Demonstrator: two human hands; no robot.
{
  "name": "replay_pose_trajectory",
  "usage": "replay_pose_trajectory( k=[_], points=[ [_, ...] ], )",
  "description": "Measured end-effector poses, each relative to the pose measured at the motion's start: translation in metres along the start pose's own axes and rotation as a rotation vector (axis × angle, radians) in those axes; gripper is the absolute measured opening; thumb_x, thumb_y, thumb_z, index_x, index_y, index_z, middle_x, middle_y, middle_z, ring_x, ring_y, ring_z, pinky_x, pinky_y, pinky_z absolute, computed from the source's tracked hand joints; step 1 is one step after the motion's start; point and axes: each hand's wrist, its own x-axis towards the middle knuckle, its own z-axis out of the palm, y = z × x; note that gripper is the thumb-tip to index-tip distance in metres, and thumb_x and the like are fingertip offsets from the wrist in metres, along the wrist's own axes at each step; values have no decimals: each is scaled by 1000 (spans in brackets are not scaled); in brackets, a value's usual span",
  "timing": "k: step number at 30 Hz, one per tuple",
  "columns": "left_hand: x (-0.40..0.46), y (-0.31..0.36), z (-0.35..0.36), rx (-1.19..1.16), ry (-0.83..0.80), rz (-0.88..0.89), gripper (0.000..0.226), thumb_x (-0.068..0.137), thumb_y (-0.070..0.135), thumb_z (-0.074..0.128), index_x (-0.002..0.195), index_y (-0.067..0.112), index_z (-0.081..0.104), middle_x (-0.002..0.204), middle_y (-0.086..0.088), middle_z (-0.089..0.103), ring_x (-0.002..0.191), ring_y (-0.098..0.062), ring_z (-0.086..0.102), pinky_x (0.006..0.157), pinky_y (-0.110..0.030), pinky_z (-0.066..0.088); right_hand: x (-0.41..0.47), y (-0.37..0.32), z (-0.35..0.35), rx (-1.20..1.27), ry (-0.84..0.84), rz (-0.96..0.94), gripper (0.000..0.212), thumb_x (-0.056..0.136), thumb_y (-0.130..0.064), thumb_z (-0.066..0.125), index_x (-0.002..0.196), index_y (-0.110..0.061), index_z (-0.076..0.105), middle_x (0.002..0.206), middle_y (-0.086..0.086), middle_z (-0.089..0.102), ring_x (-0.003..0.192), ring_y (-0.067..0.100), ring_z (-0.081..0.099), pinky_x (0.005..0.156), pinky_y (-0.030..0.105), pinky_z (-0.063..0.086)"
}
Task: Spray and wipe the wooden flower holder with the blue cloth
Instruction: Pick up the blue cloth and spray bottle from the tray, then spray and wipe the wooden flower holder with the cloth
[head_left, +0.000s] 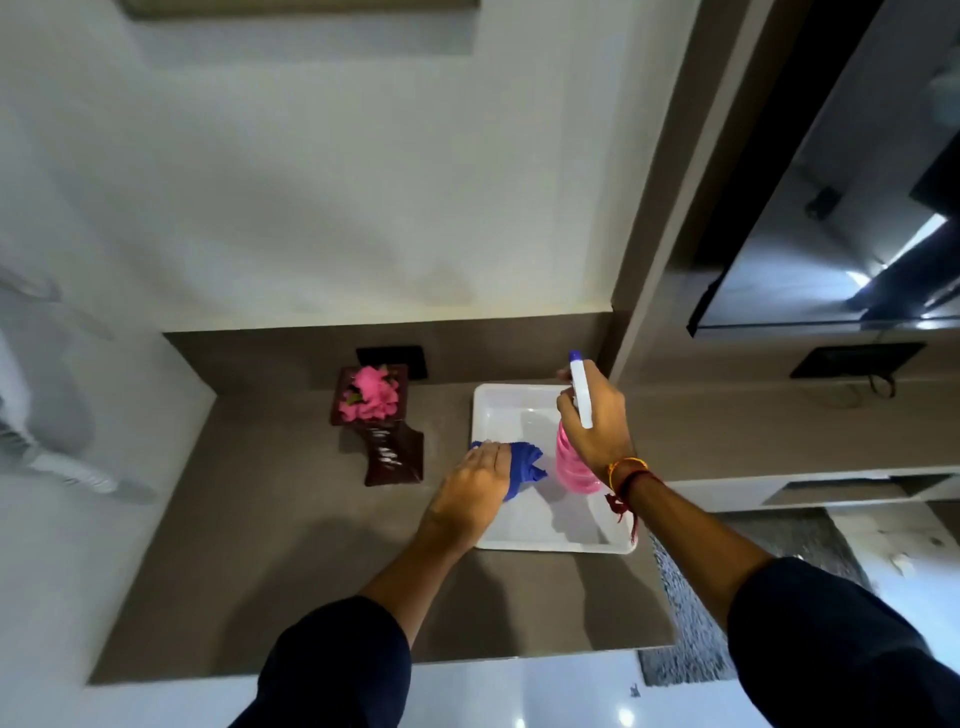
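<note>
The dark wooden flower holder (387, 447) stands on the brown counter, with pink flowers (369, 397) in its top. To its right lies a white tray (509, 405). My left hand (475, 491) grips the blue cloth (524, 467) over the tray's left side. My right hand (597, 421) is closed around a pink spray bottle (571, 465) with a white head and blue nozzle, held upright over the tray. Both hands are to the right of the holder and apart from it.
The brown counter (260, 545) sits in a wall niche, with a black wall plate (392, 361) behind the holder. A dark screen (831, 218) hangs at the right. A lower shelf and a rug lie at the right. A white fan stands at the far left.
</note>
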Motion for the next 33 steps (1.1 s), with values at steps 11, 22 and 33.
replay_pose_trajectory(
  k=[11, 22, 33],
  points=[
    [-136, -96, -63, 115, -102, -332, 31, 94, 8, 51, 126, 8, 52, 114, -13, 68, 99, -29, 69, 81, -39, 57, -102, -126, 111, -183, -216, 226, 14, 76, -13, 56, 81, -3, 64, 86, 22, 69, 82, 44, 63, 67, 44, 52],
    [-202, -128, -52, 14, -134, -388, 39, 92, 20, 63, 127, 13, 48, 111, -10, 66, 94, -20, 67, 83, -31, 58, -128, -162, 176, -179, -257, 328, 3, 75, -19, 56, 73, -15, 56, 65, -3, 48, 55, 16, 51, 51, 27, 42],
    [-168, -111, -65, 36, -89, -292, 43, 91, 21, 64, 130, 10, 48, 114, -12, 66, 96, -23, 68, 82, -33, 58, -73, -126, 101, -112, -58, 207, 15, 81, -15, 57, 87, -4, 65, 84, 18, 68, 77, 38, 65, 68, 46, 57]
  ],
)
